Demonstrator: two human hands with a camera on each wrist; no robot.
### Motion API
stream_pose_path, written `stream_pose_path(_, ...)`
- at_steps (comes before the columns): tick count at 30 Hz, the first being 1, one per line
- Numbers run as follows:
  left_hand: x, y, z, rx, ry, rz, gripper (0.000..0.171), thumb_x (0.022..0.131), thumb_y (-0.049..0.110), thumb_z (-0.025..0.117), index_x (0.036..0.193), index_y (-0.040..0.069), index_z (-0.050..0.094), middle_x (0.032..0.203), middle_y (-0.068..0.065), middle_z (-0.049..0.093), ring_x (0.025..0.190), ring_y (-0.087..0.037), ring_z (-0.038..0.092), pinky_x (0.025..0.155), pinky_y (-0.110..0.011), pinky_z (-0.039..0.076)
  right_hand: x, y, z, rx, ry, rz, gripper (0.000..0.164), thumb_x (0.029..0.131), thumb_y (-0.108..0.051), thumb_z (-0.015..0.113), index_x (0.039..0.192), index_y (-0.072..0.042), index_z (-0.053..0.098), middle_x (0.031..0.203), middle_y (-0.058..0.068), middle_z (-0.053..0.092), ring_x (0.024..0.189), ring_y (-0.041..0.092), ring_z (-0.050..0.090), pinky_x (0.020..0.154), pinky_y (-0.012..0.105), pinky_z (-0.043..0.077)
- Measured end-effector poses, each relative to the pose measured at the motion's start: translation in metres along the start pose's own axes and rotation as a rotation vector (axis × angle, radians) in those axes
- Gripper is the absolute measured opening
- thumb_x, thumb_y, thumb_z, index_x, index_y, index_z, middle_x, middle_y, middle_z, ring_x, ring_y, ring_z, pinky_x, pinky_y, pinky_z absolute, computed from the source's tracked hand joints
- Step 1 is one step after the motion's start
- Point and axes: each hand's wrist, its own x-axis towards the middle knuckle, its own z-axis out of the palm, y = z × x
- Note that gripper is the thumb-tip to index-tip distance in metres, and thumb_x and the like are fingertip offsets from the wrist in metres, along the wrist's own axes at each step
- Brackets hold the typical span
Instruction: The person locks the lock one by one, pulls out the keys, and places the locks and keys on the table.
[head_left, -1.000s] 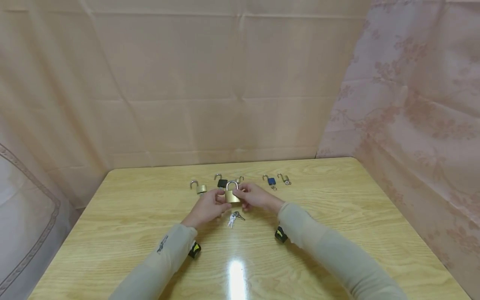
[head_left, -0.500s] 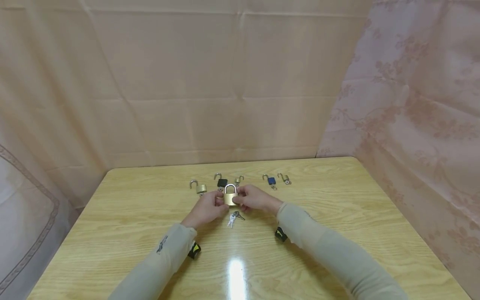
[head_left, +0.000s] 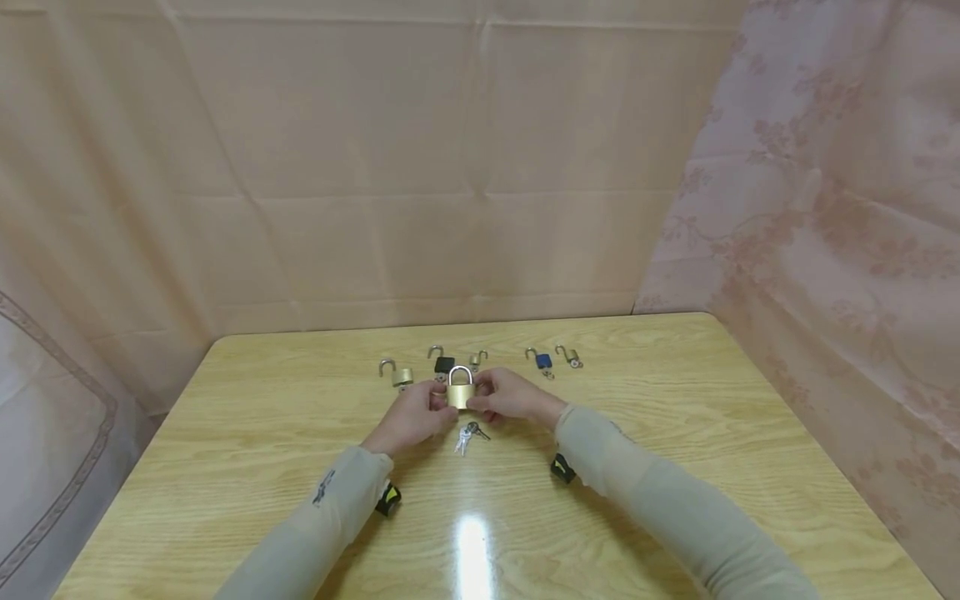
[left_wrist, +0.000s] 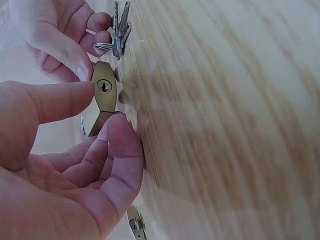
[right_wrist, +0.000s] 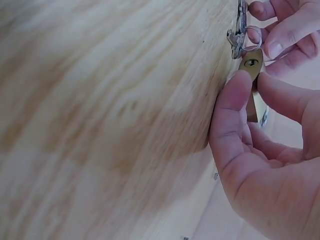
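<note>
A large brass padlock (head_left: 461,397), its steel shackle pointing away with both legs in the body, is between my two hands just over the table. My left hand (head_left: 412,414) pinches it by the left side with thumb and fingers. On the other side, my right hand (head_left: 515,396) pinches its right edge. The left wrist view shows the bare keyhole (left_wrist: 104,86) in the padlock's bottom face. Nearest me lies a ring of keys (head_left: 470,436) on the table. In the right wrist view these keys (right_wrist: 238,37) sit close to the lock's bottom.
Behind the hands, several padlocks with raised shackles lie on the wooden table (head_left: 637,517): a brass one (head_left: 402,377), a black one (head_left: 445,365), a small brass one (head_left: 475,360), a blue one (head_left: 543,362) and another brass one (head_left: 572,356). A beige curtain hangs behind.
The padlock has come slightly down and left in both hands, uncovering the small brass padlock behind it. My right thumb sits lower on the lock's edge. The keys have stayed put.
</note>
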Motion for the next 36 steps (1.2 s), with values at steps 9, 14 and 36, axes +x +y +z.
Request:
stream_pose_path(9, 0.005, 0.0, 0.0, 0.109, 0.019, 0.016, 0.035, 0.092, 0.012, 0.074, 0.121, -0.005, 0.062, 0.095, -0.006, 0.067, 0.079, -0.017, 0.062, 0.068, -0.03, 0.054, -0.005, -0.006, 0.002, -0.038, 0.053, 0.04, 0.024, 0.092, -0.008, 0.075, 0.108, 0.002, 0.062, 0.091, 0.009, 0.066, 0.075, 0.018, 0.065, 0.065, 0.031, 0.059)
stream_pose_path(14, 0.006, 0.001, -0.001, 0.173, 0.004, 0.016, 0.017, 0.092, 0.014, 0.075, 0.1, 0.002, 0.067, 0.082, -0.003, 0.062, 0.068, -0.014, 0.054, 0.059, -0.026, 0.046, -0.005, -0.006, 0.002, -0.064, 0.061, 0.039, 0.025, 0.091, -0.01, 0.076, 0.109, 0.003, 0.064, 0.088, 0.008, 0.067, 0.073, 0.017, 0.063, 0.065, 0.03, 0.058)
stream_pose_path(36, 0.023, 0.003, -0.03, 0.236, 0.049, -0.005, 0.034, 0.096, 0.019, 0.07, 0.121, -0.005, 0.066, 0.107, -0.012, 0.07, 0.098, -0.025, 0.065, 0.089, -0.043, 0.055, 0.02, -0.023, -0.017, -0.363, 0.176, -0.183, 0.032, 0.1, -0.015, 0.065, 0.129, -0.001, 0.061, 0.108, 0.007, 0.066, 0.097, 0.02, 0.063, 0.084, 0.034, 0.053)
